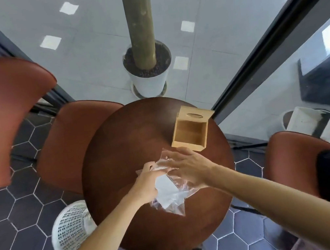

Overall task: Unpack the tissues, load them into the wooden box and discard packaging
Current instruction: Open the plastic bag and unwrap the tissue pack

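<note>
Both hands work the tissue pack (167, 190) on the worktop (121, 152): left hand (146, 182) grips its wrapper, right hand (189, 168) rests spread on top. The open wooden box (190, 130) stands just beyond the pack, nearer the right hand.

Single wide-angle head view, steeply downward onto the round table (124, 173), close above, hands central.
</note>
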